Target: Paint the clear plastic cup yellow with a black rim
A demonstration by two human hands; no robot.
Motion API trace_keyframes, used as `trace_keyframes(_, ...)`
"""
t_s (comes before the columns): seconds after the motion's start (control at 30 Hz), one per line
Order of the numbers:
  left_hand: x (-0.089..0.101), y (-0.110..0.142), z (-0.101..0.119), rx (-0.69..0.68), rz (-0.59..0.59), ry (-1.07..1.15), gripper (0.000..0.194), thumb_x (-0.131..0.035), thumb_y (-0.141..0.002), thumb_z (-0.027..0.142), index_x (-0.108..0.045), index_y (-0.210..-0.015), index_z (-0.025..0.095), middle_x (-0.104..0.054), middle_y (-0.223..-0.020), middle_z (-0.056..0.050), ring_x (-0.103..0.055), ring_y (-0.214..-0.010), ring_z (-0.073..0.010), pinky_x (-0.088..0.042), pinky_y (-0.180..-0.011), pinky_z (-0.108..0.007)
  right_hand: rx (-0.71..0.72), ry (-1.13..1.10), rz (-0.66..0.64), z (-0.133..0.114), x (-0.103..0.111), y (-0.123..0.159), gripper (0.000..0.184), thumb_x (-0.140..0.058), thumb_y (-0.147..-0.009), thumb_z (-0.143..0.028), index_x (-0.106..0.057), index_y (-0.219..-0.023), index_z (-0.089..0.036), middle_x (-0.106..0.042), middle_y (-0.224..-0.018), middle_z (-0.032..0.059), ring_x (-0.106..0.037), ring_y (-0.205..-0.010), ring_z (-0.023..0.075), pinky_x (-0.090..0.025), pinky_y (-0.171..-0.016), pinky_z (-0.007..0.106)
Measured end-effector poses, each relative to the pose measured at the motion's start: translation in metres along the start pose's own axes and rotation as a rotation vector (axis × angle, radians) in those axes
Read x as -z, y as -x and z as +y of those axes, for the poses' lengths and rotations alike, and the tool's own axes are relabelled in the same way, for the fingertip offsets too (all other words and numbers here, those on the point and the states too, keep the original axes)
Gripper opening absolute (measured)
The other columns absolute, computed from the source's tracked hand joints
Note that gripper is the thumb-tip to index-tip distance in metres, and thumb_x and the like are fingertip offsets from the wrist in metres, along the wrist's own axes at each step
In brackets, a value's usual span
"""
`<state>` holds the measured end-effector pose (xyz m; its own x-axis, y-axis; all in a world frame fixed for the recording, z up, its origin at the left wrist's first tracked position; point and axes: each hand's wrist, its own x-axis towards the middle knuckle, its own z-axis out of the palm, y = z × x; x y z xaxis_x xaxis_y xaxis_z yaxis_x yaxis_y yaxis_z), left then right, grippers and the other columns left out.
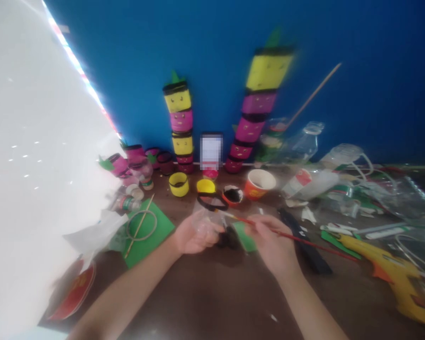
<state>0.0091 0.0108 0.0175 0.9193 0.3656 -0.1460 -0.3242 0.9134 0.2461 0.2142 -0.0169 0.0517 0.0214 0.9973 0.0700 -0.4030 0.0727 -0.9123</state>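
My left hand (pixel 194 238) is closed around a clear plastic bottle piece (pixel 206 222). A black painted band (pixel 212 202) runs around the piece's upper rim. In my right hand (pixel 274 241) is a paintbrush (pixel 304 240) with a thin red handle, gripped between the fingers. Its bristles are close to the black rim; blur hides whether they touch. Just beyond the hands stand a small cup of black paint (pixel 233 194), a cup of yellow paint (pixel 206 186) and a yellow painted ring-shaped container (pixel 179 185). A dark blurred object (pixel 230 237) lies between my hands.
Two stacks of painted faces, one shorter (pixel 182 120) and one taller (pixel 253 111), rise before the blue wall. A paper cup (pixel 260 184), plastic bottles (pixel 304 141), a yellow glue gun (pixel 389 271) and a black strip (pixel 306 245) are on the right. Green sheet (pixel 159 231) lies left.
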Motion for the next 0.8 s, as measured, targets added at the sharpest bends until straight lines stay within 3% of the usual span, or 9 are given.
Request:
trace_keyframes(0.33,0.008,0.003,0.004,0.083,-0.022,-0.024,0.066,-0.019,-0.085,0.058,-0.057,-0.096,0.005,-0.045,-0.052,-0.002,-0.026,-0.039,-0.0070,-0.012,-0.031,-0.017,0.004,0.010,0.027,0.001,0.001,-0.002,0.015,-0.076,-0.062,-0.032,-0.067,-0.068,-0.022,-0.067,-0.060,0.0000,-0.063,-0.054,0.0121,-0.054,-0.054,0.024)
trace_keyframes(0.8,0.014,0.005,0.004,0.077,-0.053,-0.069,0.067,-0.021,-0.083,0.061,-0.059,-0.093,0.007,-0.045,-0.049,-0.002,-0.027,-0.033,-0.0069,-0.007,-0.028,-0.017,0.026,0.024,0.042,-0.002,0.003,-0.003,0.018,-0.078,-0.059,-0.034,-0.068,-0.067,-0.021,-0.067,-0.062,0.0006,-0.063,-0.053,0.0131,-0.054,-0.053,0.026)
